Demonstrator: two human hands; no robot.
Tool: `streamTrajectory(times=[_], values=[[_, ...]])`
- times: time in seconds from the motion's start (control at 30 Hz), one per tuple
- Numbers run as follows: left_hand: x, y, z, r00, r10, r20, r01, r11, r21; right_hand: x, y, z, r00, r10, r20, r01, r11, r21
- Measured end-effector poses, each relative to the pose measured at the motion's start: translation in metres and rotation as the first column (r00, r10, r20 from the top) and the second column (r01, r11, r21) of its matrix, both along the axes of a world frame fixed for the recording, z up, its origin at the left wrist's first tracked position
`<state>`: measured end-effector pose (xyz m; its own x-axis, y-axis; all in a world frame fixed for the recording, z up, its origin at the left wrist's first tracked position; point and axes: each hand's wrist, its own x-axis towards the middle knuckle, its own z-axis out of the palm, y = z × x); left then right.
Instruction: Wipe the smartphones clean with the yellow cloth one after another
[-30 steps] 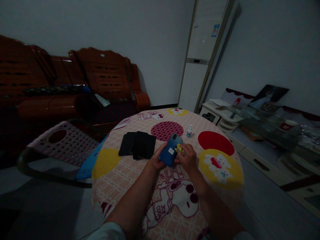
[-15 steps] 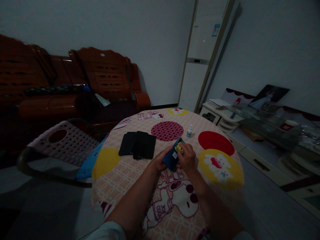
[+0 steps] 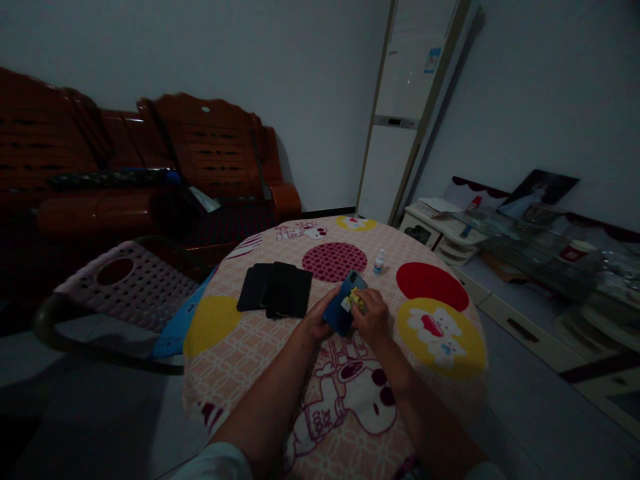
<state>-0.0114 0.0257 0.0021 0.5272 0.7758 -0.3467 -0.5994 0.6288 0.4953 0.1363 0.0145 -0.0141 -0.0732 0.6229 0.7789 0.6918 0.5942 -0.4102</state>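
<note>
My left hand (image 3: 315, 318) grips a blue phone (image 3: 342, 303) by its left edge, back side up, above the round table (image 3: 280, 373) covered with a cartoon cloth. A small white sticker shows on the phone's back. My right hand (image 3: 373, 319) presses a small yellow cloth (image 3: 356, 299) against the phone's right side. Several dark phones (image 3: 277, 291) lie side by side on the cloth, left of my hands. A small white bottle (image 3: 379, 263) stands upright just beyond my right hand.
A pink perforated plastic chair (image 3: 127, 283) stands left of the table. A wooden sofa (image 3: 150, 167) lines the far wall. A tall white air conditioner (image 3: 400, 120) stands in the corner. A low cabinet with a cluttered glass top (image 3: 525, 240) runs along the right.
The blue phone tilted on edge half a second ago and now lies flatter again. My right hand with the yellow cloth has shifted slightly along the phone's back.
</note>
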Motion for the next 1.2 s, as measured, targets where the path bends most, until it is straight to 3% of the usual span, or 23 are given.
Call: streamTrajectory(times=[0.17, 0.43, 0.67, 0.97, 1.2], values=[[0.001, 0.000, 0.003, 1.000, 0.010, 0.019, -0.010, 1.000, 0.002, 0.004, 0.001, 0.000, 0.997, -0.078, -0.026, 0.076, 0.996, -0.044], [0.003, 0.001, 0.003, 0.998, 0.057, -0.025, -0.056, 0.998, 0.015, -0.013, -0.013, 0.004, 0.993, 0.044, 0.107, -0.046, 0.999, 0.018], [0.010, -0.002, -0.001, 0.999, 0.030, -0.032, -0.028, 0.998, 0.063, -0.020, -0.013, 0.005, 0.994, 0.098, 0.049, -0.100, 0.995, 0.025], [0.004, 0.002, 0.003, 0.995, 0.101, 0.000, -0.100, 0.994, 0.036, -0.016, -0.012, 0.004, 0.996, 0.034, 0.082, -0.032, 0.999, -0.032], [-0.001, 0.005, 0.004, 0.997, 0.039, 0.073, -0.040, 0.999, 0.020, -0.015, -0.014, 0.006, 0.993, 0.085, 0.082, -0.082, 0.996, -0.038]])
